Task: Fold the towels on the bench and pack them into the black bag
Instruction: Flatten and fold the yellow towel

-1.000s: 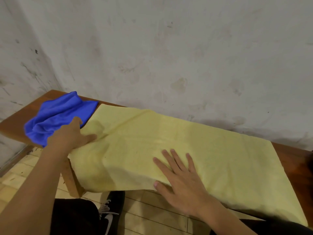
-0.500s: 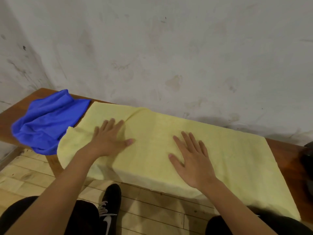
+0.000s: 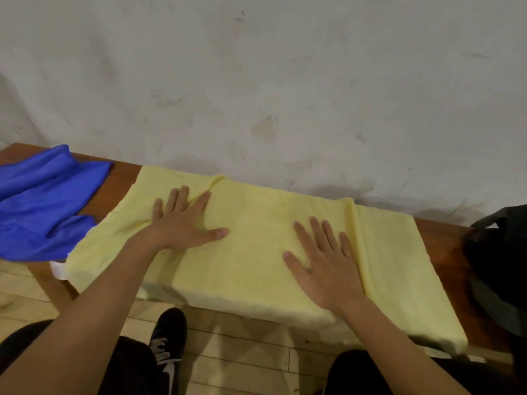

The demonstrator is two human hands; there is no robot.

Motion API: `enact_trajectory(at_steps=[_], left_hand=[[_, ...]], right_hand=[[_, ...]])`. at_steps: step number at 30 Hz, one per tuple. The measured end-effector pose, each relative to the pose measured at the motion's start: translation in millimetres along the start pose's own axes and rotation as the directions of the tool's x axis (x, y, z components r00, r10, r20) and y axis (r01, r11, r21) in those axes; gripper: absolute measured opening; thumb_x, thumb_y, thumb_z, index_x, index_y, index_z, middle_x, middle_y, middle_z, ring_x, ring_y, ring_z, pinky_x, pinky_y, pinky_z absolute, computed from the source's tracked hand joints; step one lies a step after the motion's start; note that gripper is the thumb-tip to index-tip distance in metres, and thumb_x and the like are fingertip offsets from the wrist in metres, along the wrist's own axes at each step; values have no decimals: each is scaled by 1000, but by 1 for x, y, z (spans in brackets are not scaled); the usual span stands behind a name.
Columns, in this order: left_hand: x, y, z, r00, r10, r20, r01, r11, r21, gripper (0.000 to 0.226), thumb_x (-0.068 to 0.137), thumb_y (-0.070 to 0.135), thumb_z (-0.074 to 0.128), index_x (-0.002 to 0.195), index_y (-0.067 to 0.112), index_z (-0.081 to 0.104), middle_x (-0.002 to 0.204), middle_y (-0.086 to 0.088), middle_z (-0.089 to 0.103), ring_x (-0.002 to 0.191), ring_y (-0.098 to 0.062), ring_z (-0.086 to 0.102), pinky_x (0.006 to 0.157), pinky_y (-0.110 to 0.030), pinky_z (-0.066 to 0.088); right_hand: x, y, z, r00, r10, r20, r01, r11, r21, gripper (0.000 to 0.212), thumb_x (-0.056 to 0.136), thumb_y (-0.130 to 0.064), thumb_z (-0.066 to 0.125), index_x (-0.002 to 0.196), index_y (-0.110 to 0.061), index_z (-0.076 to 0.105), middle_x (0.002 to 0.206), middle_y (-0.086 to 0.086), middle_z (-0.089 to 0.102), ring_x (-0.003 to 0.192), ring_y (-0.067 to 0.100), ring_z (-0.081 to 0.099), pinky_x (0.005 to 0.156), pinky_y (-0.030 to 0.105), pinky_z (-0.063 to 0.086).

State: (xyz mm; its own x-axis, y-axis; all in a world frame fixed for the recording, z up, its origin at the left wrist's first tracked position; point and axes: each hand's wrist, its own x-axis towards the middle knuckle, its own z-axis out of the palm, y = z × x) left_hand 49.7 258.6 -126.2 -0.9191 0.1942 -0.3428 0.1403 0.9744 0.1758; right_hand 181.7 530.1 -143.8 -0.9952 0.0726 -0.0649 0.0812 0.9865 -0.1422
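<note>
A large yellow towel lies spread along the wooden bench, its front edge hanging over the bench's front. My left hand presses flat on the towel's left part with fingers spread. My right hand presses flat on its middle, just left of a raised crease. A crumpled blue towel sits at the bench's left end, apart from both hands. The black bag stands at the bench's right end, partly cut off by the frame.
A stained white wall runs directly behind the bench. Pale wooden floor lies below the front edge, where my black shoe and dark trouser legs show.
My left hand left the towel's left edge beside the blue towel and now lies flat further right on the yellow towel. My right hand slid up and right. The bag came into view.
</note>
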Motion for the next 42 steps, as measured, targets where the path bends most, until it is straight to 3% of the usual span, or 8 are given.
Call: enact_trajectory(at_steps=[3, 7, 10, 13, 16, 20, 27, 42], left_hand=[[4, 12, 2, 1000, 20, 1, -20, 1000, -5, 109, 69, 90, 41, 152, 43, -12, 160, -4, -26, 147, -23, -25, 118, -50, -12], [8, 16, 1, 999, 6, -38, -7, 1000, -25, 111, 66, 90, 45, 153, 43, -4, 161, 0, -24, 148, -22, -24, 117, -55, -9], [11, 23, 4, 994, 26, -107, -24, 1000, 12, 116, 57, 96, 33, 154, 40, 0, 161, 4, -23, 148, -20, -22, 116, -57, -10], [13, 38, 13, 996, 39, -75, -35, 998, 47, 124, 46, 102, 9, 153, 40, -6, 162, 4, -22, 149, -19, -19, 116, -56, -10], [13, 49, 15, 997, 27, -70, -22, 997, 80, 116, 54, 97, 5, 153, 38, -10, 161, 1, -24, 149, -22, -21, 115, -59, -11], [11, 60, 15, 996, 44, -72, -37, 995, 94, 111, 61, 96, 6, 153, 37, -12, 161, 1, -26, 148, -21, -23, 114, -58, -14], [5, 99, 25, 973, 199, -120, -184, 975, 123, 93, 79, 85, 14, 155, 36, -7, 162, 3, -19, 149, -16, -19, 118, -54, -13], [20, 122, 33, 965, 230, -130, -206, 963, 176, 90, 79, 83, 7, 153, 37, -13, 162, 1, -20, 149, -19, -20, 116, -58, -11]], right_hand=[[-7, 12, -1, 999, -23, -28, 24, 999, 33, 78, 85, -74, 1, 156, -42, -2, 166, -9, -11, 152, 11, -13, 124, 41, -6], [-15, 21, -23, 952, -1, -306, 138, 893, 428, 49, 100, -49, 43, 145, -30, 45, 157, -15, 30, 127, -15, 32, 101, 13, 33], [-14, 45, -43, 820, 137, -555, 144, 890, 432, 38, 102, -25, 47, 138, -17, 53, 143, -3, 50, 127, 7, 48, 99, 15, 39], [-6, 88, -48, 873, 378, -308, -187, 843, 505, 49, 106, -24, 36, 153, -13, 32, 157, 3, 35, 143, 17, 31, 111, 28, 26], [0, 116, -31, 915, 398, -67, -351, 866, 356, 54, 108, -25, 26, 157, -6, 17, 166, 8, 13, 152, 21, 10, 121, 31, 8], [-2, 120, -15, 933, 355, -59, -350, 933, 81, 62, 105, -46, 13, 159, -19, 0, 167, 2, -6, 153, 17, -8, 124, 34, -4], [0, 117, -16, 923, 381, -53, -377, 923, 72, 80, 92, -73, 12, 159, -30, 0, 167, -2, -7, 153, 17, -9, 124, 37, -4], [-1, 146, -22, 909, 417, -14, -414, 906, 90, 71, 103, -55, 13, 159, -14, -3, 167, 1, -7, 153, 15, -6, 124, 32, -3]])
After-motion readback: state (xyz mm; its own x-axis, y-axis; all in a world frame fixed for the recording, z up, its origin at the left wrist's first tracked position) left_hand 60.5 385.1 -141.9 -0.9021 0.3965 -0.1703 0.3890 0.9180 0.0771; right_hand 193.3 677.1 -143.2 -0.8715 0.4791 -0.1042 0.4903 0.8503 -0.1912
